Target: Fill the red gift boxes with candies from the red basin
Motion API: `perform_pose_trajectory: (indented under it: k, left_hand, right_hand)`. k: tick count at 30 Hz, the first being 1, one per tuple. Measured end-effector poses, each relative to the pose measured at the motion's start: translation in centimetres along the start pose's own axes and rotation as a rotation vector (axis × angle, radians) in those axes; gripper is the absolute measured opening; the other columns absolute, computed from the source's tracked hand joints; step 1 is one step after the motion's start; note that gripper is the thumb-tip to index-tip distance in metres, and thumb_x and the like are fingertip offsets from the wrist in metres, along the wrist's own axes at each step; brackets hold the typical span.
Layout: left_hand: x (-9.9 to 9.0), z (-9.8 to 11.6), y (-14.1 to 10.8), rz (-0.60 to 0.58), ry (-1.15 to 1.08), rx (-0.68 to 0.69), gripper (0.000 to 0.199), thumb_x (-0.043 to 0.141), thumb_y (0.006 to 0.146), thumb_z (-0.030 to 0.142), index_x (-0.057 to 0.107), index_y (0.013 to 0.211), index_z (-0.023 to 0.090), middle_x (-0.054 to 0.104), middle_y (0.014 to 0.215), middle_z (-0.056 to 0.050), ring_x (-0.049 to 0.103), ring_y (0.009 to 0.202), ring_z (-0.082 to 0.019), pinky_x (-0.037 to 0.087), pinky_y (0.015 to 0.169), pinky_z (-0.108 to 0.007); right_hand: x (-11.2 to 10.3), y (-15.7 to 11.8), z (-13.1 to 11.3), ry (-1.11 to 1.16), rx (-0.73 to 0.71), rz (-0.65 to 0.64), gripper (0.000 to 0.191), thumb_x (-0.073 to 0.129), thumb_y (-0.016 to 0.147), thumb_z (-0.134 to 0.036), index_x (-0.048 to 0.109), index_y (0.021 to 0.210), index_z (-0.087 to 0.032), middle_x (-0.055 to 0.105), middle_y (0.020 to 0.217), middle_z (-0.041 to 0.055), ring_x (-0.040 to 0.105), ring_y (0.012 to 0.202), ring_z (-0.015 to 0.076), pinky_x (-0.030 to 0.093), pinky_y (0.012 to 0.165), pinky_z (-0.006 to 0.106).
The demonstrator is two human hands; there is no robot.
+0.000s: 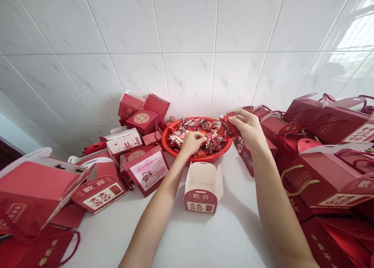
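Currently my right fingers (241, 122) hold red wrapped sweets (229, 126); my left fingers (196, 140) are narrow over the red basin (210, 157). Open box (201, 196) stands just before the basin.

White, grey-veined wall tiles (187, 81) with pale grout lines beyond both hands. Smooth white tabletop (204, 240) below and between them. Barred window's reflection (358, 32) on glossy tiles, up and right of right hand. Daylight.

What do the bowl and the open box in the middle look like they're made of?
Bowl: probably plastic, glossy, with an even red colour and a shiny rim. Box: likely thin card, printed outside, plain cream inside, with folded walls and a cut slot.
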State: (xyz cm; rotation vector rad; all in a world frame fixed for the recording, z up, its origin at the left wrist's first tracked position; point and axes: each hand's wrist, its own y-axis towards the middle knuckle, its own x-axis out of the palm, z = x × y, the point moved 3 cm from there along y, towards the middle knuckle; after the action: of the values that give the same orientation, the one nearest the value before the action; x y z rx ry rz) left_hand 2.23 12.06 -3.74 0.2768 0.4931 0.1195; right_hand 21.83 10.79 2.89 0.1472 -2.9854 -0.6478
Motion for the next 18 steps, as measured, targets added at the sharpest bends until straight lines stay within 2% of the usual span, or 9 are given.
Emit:
perform_pose_trajectory:
  k: [5,8,13,18]
  left_hand:
    - [0.3,-0.1,0.0,-0.041,-0.426,-0.094,0.019,0.071,0.071,0.033,0.058,0.068,0.019,0.063,0.064,0.002,0.063,0.064,-0.016,0.052,0.07,-0.03]
    - [0.4,0.1,-0.3,-0.082,-0.59,-0.179,0.021,0.071,0.07,0.035,0.057,0.07,0.019,0.065,0.065,0.003,0.066,0.065,-0.016,0.055,0.071,-0.031]
    - [0.0,0.2,-0.6,-0.062,-0.707,-0.267,0.016,0.069,0.071,0.032,0.061,0.076,0.02,0.065,0.066,0.003,0.067,0.067,-0.016,0.058,0.073,-0.034]
    - [-0.3,0.0,-0.5,-0.038,-0.702,-0.294,0.015,0.06,0.078,0.022,0.066,0.091,0.02,0.065,0.069,0.003,0.065,0.066,-0.015,0.058,0.071,-0.032]
  right_hand:
    - [0.0,0.1,0.1,-0.009,0.012,-0.004,0.023,0.075,0.071,-0.036,0.069,0.087,-0.021,0.07,0.076,0.002,0.067,0.072,0.0187,0.054,0.069,0.032]
    - [0.2,0.1,0.4,-0.041,0.022,-0.023,0.023,0.075,0.072,-0.037,0.069,0.088,-0.021,0.071,0.078,0.0027,0.067,0.073,0.0184,0.054,0.069,0.032]
    - [0.7,0.2,1.3,-0.065,0.05,-0.067,0.023,0.074,0.072,-0.038,0.067,0.087,-0.022,0.069,0.073,0.0017,0.065,0.07,0.0188,0.052,0.067,0.032]
    - [1.0,0.5,1.9,-0.241,0.0,-0.069,0.013,0.066,0.077,-0.031,0.067,0.085,-0.022,0.066,0.065,0.0022,0.065,0.078,0.0219,0.053,0.075,0.035]
